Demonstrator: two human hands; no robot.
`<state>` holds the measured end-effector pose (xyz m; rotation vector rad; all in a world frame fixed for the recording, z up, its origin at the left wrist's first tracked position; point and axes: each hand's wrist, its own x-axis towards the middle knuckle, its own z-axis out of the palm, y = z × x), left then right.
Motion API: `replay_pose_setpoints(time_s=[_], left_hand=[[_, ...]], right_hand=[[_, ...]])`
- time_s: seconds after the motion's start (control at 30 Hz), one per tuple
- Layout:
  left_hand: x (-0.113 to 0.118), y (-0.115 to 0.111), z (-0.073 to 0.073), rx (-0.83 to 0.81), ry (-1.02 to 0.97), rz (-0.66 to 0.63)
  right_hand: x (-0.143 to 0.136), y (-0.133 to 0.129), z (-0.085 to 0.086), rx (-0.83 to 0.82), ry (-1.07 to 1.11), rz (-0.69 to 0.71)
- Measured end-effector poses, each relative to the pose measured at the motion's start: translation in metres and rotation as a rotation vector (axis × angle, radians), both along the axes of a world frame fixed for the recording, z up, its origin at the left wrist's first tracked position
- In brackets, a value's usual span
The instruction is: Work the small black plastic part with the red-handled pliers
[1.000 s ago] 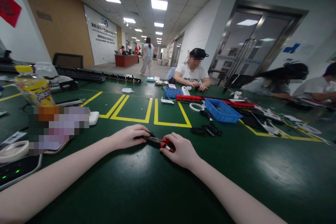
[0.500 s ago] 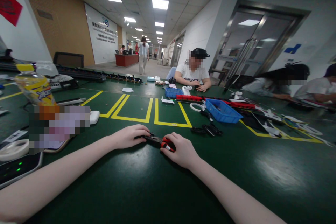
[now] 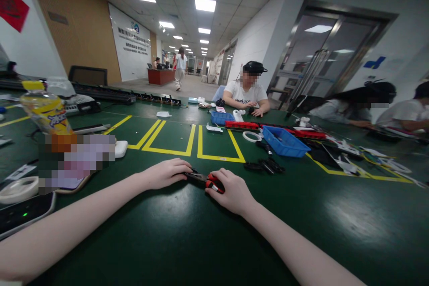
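My right hand (image 3: pixel 233 191) is wrapped round the red and black handles of a pair of pliers (image 3: pixel 213 185), whose dark jaws point left. Opposite it, my left hand (image 3: pixel 165 173) has its fingers closed on a small black piece (image 3: pixel 192 171), mostly hidden by the fingers. The jaw tips meet this black piece, though what lies between them is too small to tell. Both hands are low over the green table (image 3: pixel 208 241).
Beyond my hands, yellow tape (image 3: pixel 221 159) marks boxes on the table. Black parts (image 3: pixel 264 166) and a blue bin (image 3: pixel 284 141) lie to the right. A drink bottle (image 3: pixel 47 111), a phone (image 3: pixel 78 165) and a tape roll (image 3: pixel 19 190) are left. A person (image 3: pixel 246 91) sits opposite.
My hands, the pliers and the black piece stay in nearly the same place. In the background a walking person has moved slightly left.
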<state>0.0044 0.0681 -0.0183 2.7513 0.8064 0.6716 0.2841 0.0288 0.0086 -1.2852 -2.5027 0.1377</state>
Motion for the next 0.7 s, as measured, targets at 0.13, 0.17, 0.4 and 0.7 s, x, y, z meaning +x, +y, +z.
replay_pose_setpoints(time_s=[0.13, 0.17, 0.4, 0.7], left_hand=[[0.0003, -0.0008, 0.0015, -0.007, 0.010, 0.003], [0.0004, -0.0009, 0.0020, -0.010, 0.016, 0.000], [0.0010, -0.0005, 0.0019, -0.004, -0.003, -0.011], [0.0022, 0.0000, 0.0019, 0.011, 0.013, 0.008]], right_hand=[[-0.0002, 0.0002, 0.0000, 0.013, -0.015, -0.001], [-0.0002, 0.0002, 0.0003, 0.014, -0.018, -0.001], [-0.0002, -0.0014, 0.0028, 0.029, -0.016, 0.008], [0.0001, 0.0007, 0.0000, 0.040, -0.020, 0.011]])
